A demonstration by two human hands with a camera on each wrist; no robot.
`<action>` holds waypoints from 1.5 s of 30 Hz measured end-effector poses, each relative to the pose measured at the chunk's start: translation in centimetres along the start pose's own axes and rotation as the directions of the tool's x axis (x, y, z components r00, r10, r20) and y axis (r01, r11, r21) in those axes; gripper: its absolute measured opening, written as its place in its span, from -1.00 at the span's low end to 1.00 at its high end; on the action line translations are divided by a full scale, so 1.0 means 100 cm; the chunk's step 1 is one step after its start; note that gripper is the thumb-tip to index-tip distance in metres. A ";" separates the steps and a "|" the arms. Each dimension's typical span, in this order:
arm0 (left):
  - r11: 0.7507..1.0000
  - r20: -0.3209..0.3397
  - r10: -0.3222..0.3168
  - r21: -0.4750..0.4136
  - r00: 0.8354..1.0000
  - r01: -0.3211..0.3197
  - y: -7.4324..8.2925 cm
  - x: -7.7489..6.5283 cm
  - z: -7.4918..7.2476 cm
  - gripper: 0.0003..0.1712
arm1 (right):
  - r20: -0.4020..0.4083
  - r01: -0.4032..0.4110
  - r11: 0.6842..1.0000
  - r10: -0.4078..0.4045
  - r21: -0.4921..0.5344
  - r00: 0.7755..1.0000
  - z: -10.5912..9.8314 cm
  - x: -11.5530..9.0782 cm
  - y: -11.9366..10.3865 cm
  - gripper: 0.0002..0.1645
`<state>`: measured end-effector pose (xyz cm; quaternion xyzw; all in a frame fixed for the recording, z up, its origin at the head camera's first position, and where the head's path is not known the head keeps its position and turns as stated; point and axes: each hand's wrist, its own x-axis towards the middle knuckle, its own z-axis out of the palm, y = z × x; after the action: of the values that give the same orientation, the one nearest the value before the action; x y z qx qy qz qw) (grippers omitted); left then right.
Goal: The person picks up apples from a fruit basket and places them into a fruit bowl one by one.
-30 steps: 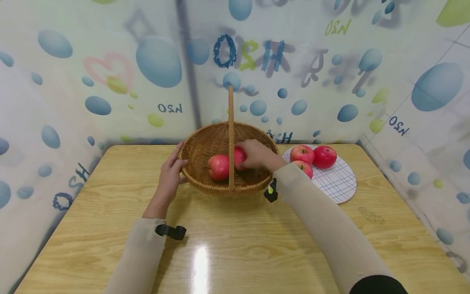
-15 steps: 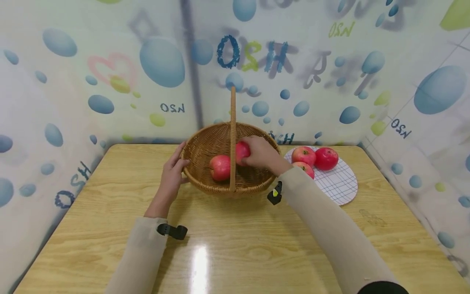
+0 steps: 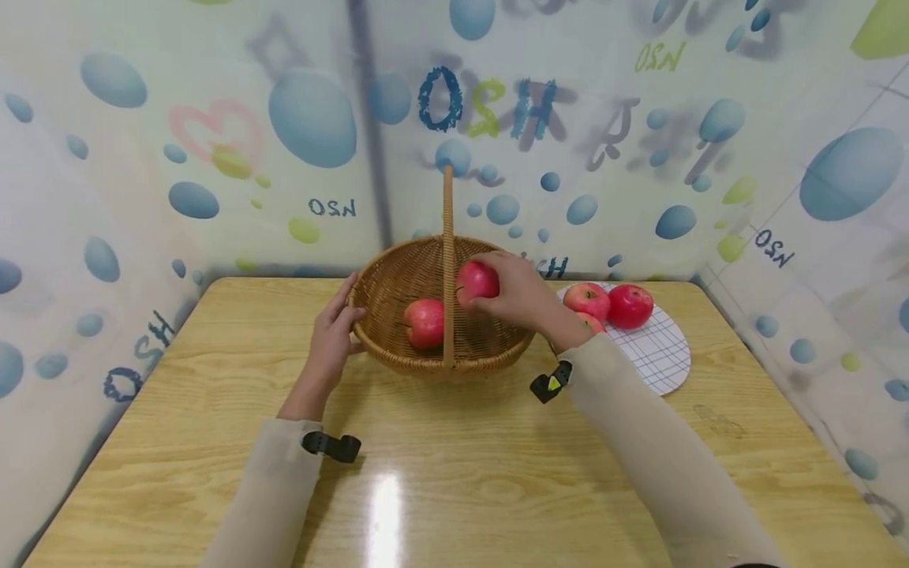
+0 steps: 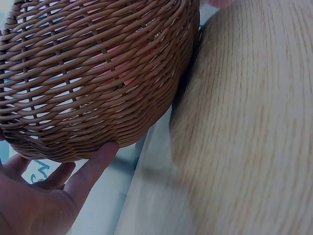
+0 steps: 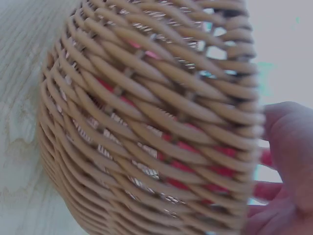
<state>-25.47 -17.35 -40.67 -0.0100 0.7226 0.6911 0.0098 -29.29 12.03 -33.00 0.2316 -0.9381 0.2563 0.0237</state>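
A brown wicker basket point(image 3: 398, 272) with a tall arched handle stands at the back of the table. My left hand point(image 3: 331, 335) grips its left side, with the thumb point(image 4: 93, 171) against the weave in the left wrist view. One red apple point(image 3: 424, 323) lies inside, left of the handle. My right hand point(image 3: 521, 290) holds another red apple point(image 3: 477, 284) between thumb and fingers, at the basket's right half. Through the weave, the right wrist view shows patches of red, and part of the right hand point(image 5: 288, 171) appears beyond the rim.
To the right of the basket lies a white plate with blue grid lines point(image 3: 660, 355). Three red apples point(image 3: 630, 306) sit on it, one partly hidden by my right arm. Behind the wooden table point(image 3: 454, 465) hangs a patterned backdrop point(image 3: 312, 118).
My right hand has lifted the apple up and to the right from inside the basket. My left hand keeps its grip; the other apple in the basket stays in place.
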 end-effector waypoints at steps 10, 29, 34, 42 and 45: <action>1.000 -0.001 -0.004 -0.006 1.000 0.004 -0.001 0.000 0.000 -0.28 | -0.166 0.026 0.995 -0.010 0.093 0.986 -0.018 -0.031 0.002 -0.18; 1.000 -0.001 0.006 0.000 1.000 -0.006 -0.002 0.002 -0.001 -0.28 | -0.290 -0.082 0.928 0.196 0.362 0.937 -0.037 -0.097 0.035 -0.11; 1.000 -0.006 -0.004 0.001 1.000 0.004 -0.002 0.002 -0.002 -0.28 | -0.320 -0.059 0.916 0.198 0.397 0.926 -0.035 -0.106 0.042 -0.16; 1.000 -0.003 -0.001 0.000 1.000 0.001 -0.001 0.001 0.000 -0.28 | -0.353 -0.100 0.843 0.325 0.528 0.877 -0.032 -0.123 0.060 -0.19; 1.000 0.000 -0.006 -0.007 1.000 0.006 -0.001 0.001 -0.001 -0.29 | -0.344 -0.124 0.838 0.348 0.531 0.872 -0.032 -0.125 0.068 -0.22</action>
<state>-25.58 -17.50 -40.80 -0.0121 0.7202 0.6936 0.0117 -21.43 24.04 -35.49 0.0474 -0.8343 0.5322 0.1360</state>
